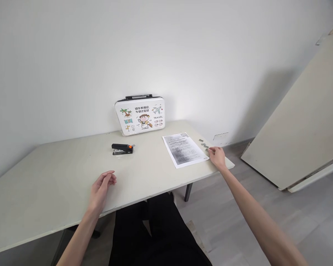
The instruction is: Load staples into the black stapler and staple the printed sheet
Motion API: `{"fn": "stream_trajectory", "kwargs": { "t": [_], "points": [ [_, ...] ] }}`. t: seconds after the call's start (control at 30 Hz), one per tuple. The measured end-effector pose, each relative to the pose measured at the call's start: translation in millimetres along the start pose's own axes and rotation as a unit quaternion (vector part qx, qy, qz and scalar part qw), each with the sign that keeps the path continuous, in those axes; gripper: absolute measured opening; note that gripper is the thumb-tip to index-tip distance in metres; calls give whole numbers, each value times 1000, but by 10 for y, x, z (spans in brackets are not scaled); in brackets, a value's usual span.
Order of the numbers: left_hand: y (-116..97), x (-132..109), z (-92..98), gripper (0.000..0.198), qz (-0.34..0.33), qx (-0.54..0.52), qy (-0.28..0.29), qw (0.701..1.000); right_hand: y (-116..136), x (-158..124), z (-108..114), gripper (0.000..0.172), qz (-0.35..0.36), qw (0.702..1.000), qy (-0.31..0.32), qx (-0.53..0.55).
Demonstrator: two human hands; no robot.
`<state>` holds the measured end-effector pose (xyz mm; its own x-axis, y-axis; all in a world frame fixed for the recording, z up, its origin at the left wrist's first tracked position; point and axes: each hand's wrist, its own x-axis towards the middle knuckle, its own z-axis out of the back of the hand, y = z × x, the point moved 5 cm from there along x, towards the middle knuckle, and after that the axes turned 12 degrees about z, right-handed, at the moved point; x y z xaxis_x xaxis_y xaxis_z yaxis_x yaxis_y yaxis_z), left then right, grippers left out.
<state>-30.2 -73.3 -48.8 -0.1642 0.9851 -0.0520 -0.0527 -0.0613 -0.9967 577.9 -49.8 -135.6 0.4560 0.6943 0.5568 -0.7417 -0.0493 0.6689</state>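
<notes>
My right hand [218, 156] reaches to the table's right end, its fingers pinched down at a few small grey staple strips [204, 144] lying beside a printed sheet of paper [184, 149]. Whether a strip is between the fingers I cannot tell. My left hand [102, 186] rests near the front edge of the table, fingers loosely curled and apart, holding nothing. A black stapler with an orange tip [122, 148] lies further back, between the two hands.
A small white case with cartoon travel pictures [140, 115] stands upright against the wall at the back of the pale table [44, 184]. A large pale board [302, 122] leans against the wall on the right, over grey flooring.
</notes>
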Motion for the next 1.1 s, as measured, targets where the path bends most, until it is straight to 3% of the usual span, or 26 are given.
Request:
{"fn": "stream_trajectory", "kwargs": {
  "t": [0.37, 1.1],
  "points": [
    [53, 25, 36, 40, 2, 8, -6, 1000, -15, -84, 100, 36, -30, 997, -57, 37],
    [-66, -90, -48, 35, -6, 79, -5, 997, 142, -167, 143, 27, -29, 997, -1, 70]
  ]
}}
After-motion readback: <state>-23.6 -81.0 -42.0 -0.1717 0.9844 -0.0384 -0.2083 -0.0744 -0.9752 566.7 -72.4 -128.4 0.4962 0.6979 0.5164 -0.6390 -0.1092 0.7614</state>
